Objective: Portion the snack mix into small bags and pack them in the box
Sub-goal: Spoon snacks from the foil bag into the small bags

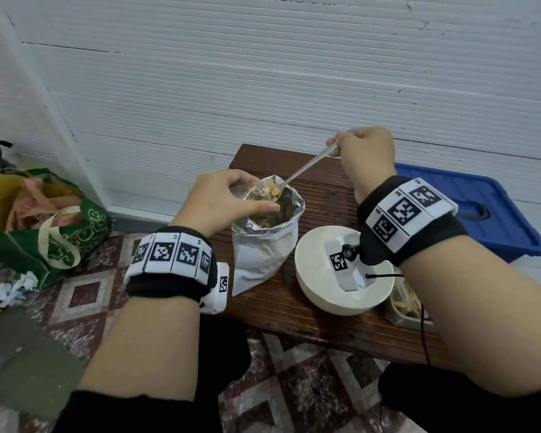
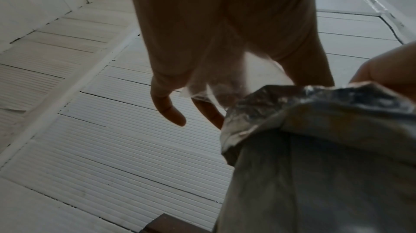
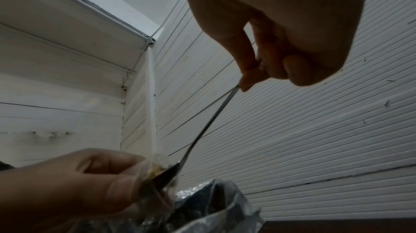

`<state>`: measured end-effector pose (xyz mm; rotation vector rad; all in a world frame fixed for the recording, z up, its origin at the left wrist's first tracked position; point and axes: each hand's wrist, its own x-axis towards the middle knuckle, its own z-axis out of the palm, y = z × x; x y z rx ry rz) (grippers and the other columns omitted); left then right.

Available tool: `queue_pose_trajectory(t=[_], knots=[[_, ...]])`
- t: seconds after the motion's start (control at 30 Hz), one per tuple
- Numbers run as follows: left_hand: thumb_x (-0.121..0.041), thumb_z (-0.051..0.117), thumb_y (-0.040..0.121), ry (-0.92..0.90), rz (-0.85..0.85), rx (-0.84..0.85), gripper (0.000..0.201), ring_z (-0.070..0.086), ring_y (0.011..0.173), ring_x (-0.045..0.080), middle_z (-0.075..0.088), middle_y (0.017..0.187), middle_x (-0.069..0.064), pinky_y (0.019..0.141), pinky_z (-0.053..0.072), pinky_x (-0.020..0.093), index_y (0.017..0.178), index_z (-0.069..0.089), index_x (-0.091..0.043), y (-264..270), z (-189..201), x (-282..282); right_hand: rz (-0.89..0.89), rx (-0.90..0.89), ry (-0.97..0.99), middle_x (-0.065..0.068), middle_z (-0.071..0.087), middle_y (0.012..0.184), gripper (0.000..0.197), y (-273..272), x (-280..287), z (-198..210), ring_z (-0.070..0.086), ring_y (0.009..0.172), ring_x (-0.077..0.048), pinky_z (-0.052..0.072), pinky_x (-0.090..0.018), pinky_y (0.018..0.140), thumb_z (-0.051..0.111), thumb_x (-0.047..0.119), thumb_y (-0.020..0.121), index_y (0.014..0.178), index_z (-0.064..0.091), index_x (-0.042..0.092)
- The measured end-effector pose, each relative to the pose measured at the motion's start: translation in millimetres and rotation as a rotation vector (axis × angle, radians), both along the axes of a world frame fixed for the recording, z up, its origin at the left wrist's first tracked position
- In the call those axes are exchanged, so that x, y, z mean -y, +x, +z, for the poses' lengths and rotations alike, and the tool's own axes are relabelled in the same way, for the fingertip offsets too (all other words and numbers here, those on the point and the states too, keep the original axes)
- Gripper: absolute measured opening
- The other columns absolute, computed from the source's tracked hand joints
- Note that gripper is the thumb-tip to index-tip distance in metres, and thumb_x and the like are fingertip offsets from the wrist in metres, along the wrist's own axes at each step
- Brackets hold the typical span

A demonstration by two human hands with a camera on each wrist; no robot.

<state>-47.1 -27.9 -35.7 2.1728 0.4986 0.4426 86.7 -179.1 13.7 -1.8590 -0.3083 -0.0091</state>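
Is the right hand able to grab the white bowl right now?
Probably not yet. The right hand is busy pinching the spoon over the foil bag. The white bowl sits just below its wrist, uncovered, so reaching looks easy once the spoon is down.

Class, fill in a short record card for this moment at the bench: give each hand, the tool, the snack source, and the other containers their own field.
Left hand: pinches small clear plastic bag open above the foil pouch
Right hand: grips long silver metal spoon
Spoon bowl: at small bag's mouth, carrying yellow snack pieces
Snack source: open silver foil pouch, upright on brown wooden bench
Other containers: white round bowl; blue plastic lidded box
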Motion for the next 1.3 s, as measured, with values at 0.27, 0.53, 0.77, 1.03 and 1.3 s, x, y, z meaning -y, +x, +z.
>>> queue_pose_trajectory(t=[0.27, 0.53, 0.77, 1.03, 1.3], knots=[[-0.057, 0.080, 0.060, -0.018, 0.020, 0.070, 0.045, 0.063, 0.084, 0.006, 0.068, 0.088, -0.010, 0.073, 0.054, 0.024, 0.091, 0.069, -0.027, 4.3, -0.6, 6.4, 0.167, 0.106, 0.135, -0.001, 0.070, 0.089, 0.031, -19.4, -7.0, 4.5, 0.060, 0.081, -0.006, 0.044, -0.016, 0.071, 0.051, 0.015, 0.096, 0.069, 0.064, 0.020], [-0.059, 0.073, 0.065, -0.189, 0.123, 0.165, 0.035, 0.068, 0.089, 0.011, 0.071, 0.094, -0.007, 0.076, 0.057, 0.028, 0.086, 0.063, -0.032, -3.5, 2.6, -4.3, 0.104, 0.363, 0.382, 0.009, 0.064, 0.080, 0.018, -18.2, 9.9, 10.1, 0.055, 0.067, 0.004, 0.043, -0.013, 0.067, 0.051, 0.015, 0.097, 0.092, 0.068, 0.011], [-0.047, 0.073, 0.074, -0.228, 0.090, 0.168, 0.031, 0.066, 0.070, 0.013, 0.074, 0.084, -0.004, 0.059, 0.051, 0.028, 0.091, 0.065, -0.022, -9.7, 4.7, -8.8, -0.067, 0.280, 0.287, 0.015, 0.060, 0.074, 0.022, -17.4, 17.0, -9.0, 0.056, 0.070, 0.001, 0.047, -0.014, 0.069, 0.051, 0.016, 0.097, 0.082, 0.066, 0.022], [-0.077, 0.071, 0.049, -0.215, 0.005, 0.071, 0.063, 0.062, 0.110, 0.011, 0.070, 0.110, -0.008, 0.099, 0.049, 0.045, 0.092, 0.071, -0.031, -6.5, -2.4, -7.4, 0.331, 0.611, -0.271, -0.007, 0.067, 0.081, 0.017, -39.5, 5.5, -60.7, 0.058, 0.078, -0.018, 0.035, -0.019, 0.069, 0.057, 0.017, 0.092, 0.095, 0.073, 0.011], [-0.063, 0.073, 0.061, -0.173, 0.024, 0.064, 0.050, 0.059, 0.111, 0.010, 0.068, 0.112, -0.007, 0.099, 0.046, 0.036, 0.095, 0.071, -0.027, -4.9, -1.2, -6.3, 0.365, 0.422, -0.275, -0.007, 0.067, 0.077, 0.020, -46.7, 3.5, -63.3, 0.060, 0.075, -0.020, 0.046, -0.030, 0.070, 0.056, 0.013, 0.093, 0.083, 0.069, 0.002]])
